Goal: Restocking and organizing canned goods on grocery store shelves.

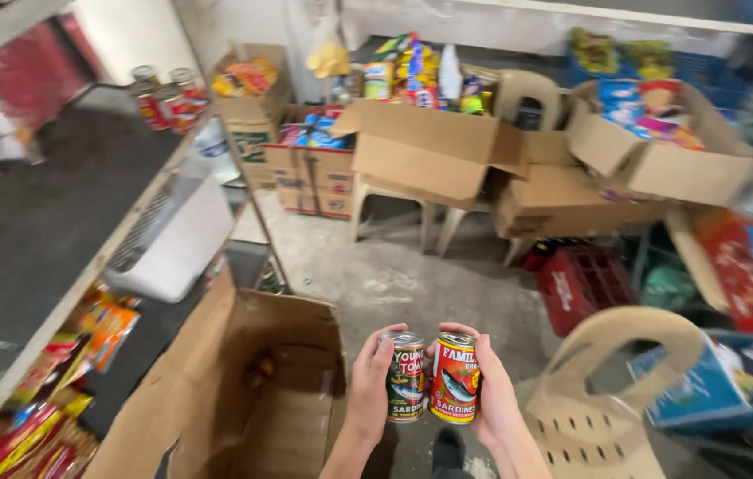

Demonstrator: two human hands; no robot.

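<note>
Cans fill both my hands, held side by side in front of me above a concrete floor [394, 275]. My left hand [369, 381] is wrapped around a green can [405, 377], fingers curled over its top rim and thumb side against its wall. My right hand [492, 395] is clamped on a red can [454, 377], palm behind it and fingertips showing at its top. Both cans stand upright, labels facing me, and they sit just beside each other, nearly touching. My forearms rise from the bottom edge and meet at the wrists, so the hands are close together.

Just left of my left hand is an open cardboard box [252, 390], its flaps up. Just right of my right hand is the curved back of a beige plastic chair [607, 390]. Far beyond my left hand, on a dark shelf [48, 213], stand more cans [164, 98]. Ahead of both hands, well apart, are stacked boxes [430, 151] of packaged goods and a red crate [580, 284].
</note>
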